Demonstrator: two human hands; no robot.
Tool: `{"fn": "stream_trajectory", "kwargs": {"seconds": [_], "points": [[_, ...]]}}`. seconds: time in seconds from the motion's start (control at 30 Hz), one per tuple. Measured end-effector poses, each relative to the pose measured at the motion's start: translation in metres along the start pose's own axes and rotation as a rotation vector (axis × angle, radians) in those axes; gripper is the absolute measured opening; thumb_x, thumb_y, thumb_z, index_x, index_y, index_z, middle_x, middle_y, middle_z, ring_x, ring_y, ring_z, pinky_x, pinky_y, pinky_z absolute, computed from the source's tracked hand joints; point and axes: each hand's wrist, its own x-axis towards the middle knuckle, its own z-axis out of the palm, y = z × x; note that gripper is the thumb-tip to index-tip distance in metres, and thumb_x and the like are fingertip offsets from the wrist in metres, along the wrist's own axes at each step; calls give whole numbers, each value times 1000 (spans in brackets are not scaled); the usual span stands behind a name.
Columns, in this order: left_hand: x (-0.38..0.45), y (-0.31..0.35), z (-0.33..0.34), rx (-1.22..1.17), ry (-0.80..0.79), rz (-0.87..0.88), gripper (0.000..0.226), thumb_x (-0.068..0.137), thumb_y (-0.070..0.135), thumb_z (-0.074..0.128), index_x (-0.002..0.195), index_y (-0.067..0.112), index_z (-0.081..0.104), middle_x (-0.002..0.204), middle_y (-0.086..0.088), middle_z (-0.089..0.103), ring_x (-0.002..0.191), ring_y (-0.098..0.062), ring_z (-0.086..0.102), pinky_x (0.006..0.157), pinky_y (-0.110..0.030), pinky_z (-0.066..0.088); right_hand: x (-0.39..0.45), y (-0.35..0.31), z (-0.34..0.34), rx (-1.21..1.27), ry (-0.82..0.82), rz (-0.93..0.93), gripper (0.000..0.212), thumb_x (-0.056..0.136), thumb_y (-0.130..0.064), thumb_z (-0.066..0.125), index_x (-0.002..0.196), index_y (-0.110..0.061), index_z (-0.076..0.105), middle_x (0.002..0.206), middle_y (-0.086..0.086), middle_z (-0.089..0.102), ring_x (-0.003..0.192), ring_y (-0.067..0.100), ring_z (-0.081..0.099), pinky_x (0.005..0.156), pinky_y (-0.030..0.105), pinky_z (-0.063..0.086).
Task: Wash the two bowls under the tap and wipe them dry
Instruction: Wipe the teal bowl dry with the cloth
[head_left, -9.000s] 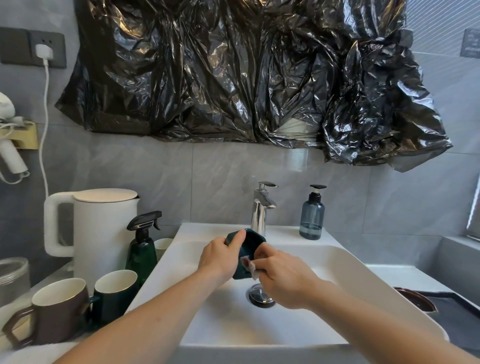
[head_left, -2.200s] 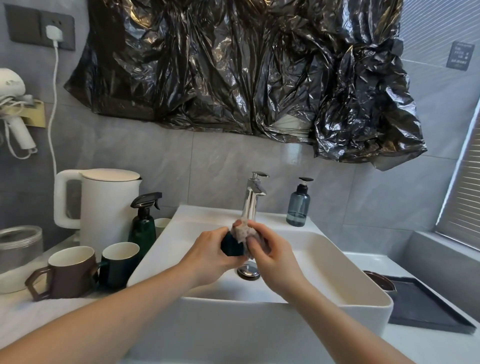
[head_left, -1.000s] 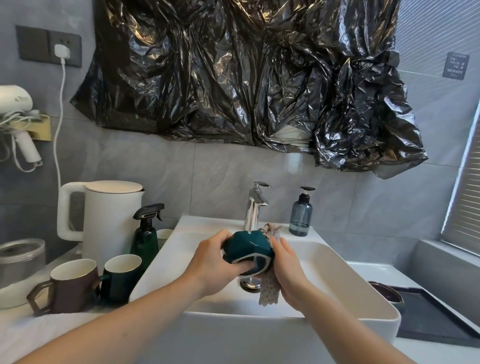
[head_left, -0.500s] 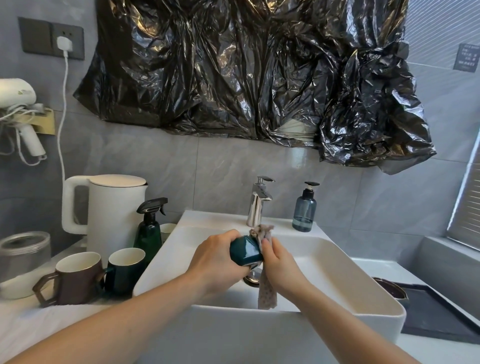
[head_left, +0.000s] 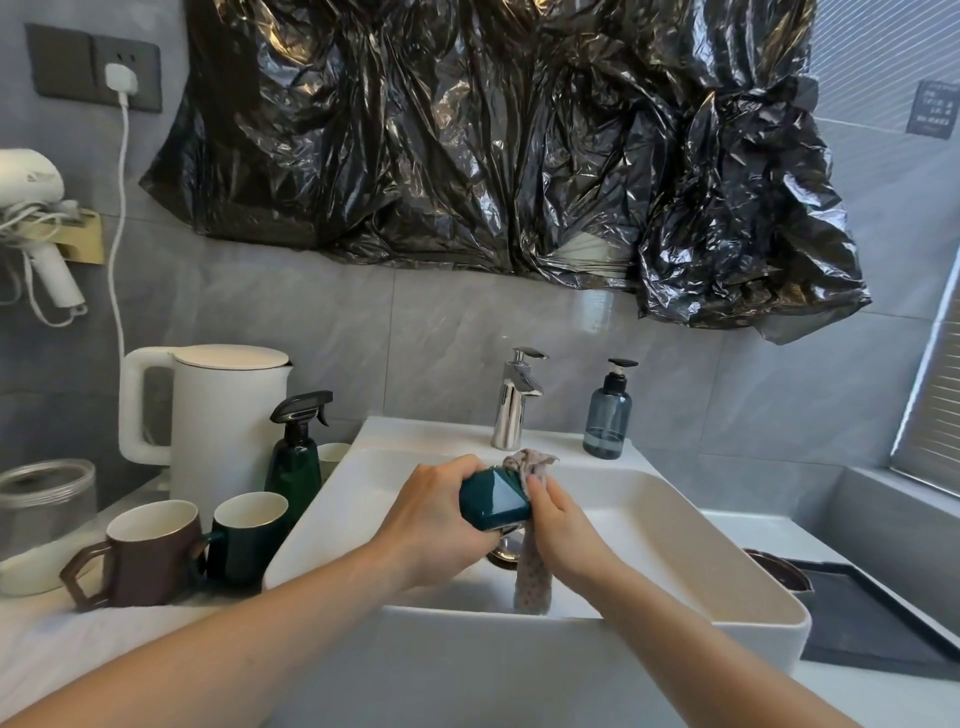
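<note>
Over the white basin (head_left: 675, 525), my left hand (head_left: 436, 525) grips a small dark green faceted bowl (head_left: 493, 499), its outside turned toward me. My right hand (head_left: 561, 525) presses a spotted grey cloth (head_left: 530, 571) against the bowl's right side; the cloth sticks up above the bowl and hangs down into the basin. A brown bowl (head_left: 779, 569) sits at the right on a dark tray (head_left: 872, 629). The chrome tap (head_left: 514, 400) stands behind the hands, and no water is visible from it.
On the left counter stand a brown mug (head_left: 140, 551), a green mug (head_left: 249, 535), a green spray bottle (head_left: 296, 452), a white kettle (head_left: 218, 421) and a glass jar (head_left: 47, 499). A blue soap dispenser (head_left: 608, 415) sits right of the tap.
The bowl has been turned in my left hand, and my right hand with the cloth has shifted round its right side. The cloth's tail now hangs lower into the basin.
</note>
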Motion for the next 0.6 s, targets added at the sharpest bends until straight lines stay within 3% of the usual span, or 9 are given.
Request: {"fn": "stream_trajectory", "kwargs": {"seconds": [0.1, 0.2, 0.33, 0.4, 0.5, 0.6], "points": [[3, -1, 2, -4, 22, -41, 33, 68, 29, 86, 96, 29, 68, 85, 10, 73, 79, -12, 68, 72, -41, 59, -10, -9, 3, 23, -39, -212, 15, 108, -25, 46, 113, -27, 60, 103, 0, 69, 84, 21, 60, 77, 36, 48], [4, -1, 2, -24, 18, -31, 35, 70, 29, 85, 101, 33, 69, 89, 13, 75, 83, -10, 70, 75, -40, 60, -14, -12, 5, -13, -85, -295, 13, 107, -19, 48, 114, -25, 59, 99, 9, 64, 77, 22, 51, 67, 27, 46], [0, 0, 0, -122, 20, 10, 39, 71, 29, 95, 97, 28, 65, 85, 8, 72, 79, -16, 69, 70, -45, 60, -6, -12, -2, 160, -36, -70, 32, 112, -39, 36, 125, -25, 62, 111, -3, 75, 101, 15, 72, 85, 25, 54], [0, 1, -2, -198, 25, -1, 42, 72, 29, 96, 102, 27, 66, 91, 7, 75, 85, -18, 73, 75, -45, 63, -6, -11, -6, 227, -57, 27, 44, 113, -43, 28, 127, -26, 65, 110, -3, 77, 101, 8, 72, 86, 24, 57], [1, 2, -5, -279, 24, -69, 42, 77, 26, 94, 108, 27, 66, 98, 8, 77, 91, -13, 74, 81, -40, 65, -6, -11, -6, 330, -83, 87, 50, 111, -52, 26, 131, -25, 63, 116, 7, 76, 110, 28, 71, 92, 45, 61], [2, 3, -6, -338, -7, -137, 40, 85, 30, 88, 116, 33, 62, 105, 13, 73, 97, -4, 71, 83, -30, 65, -6, -15, -5, 370, -159, 80, 55, 104, -64, 35, 137, -27, 59, 126, 10, 72, 119, 35, 67, 98, 54, 58]]}}
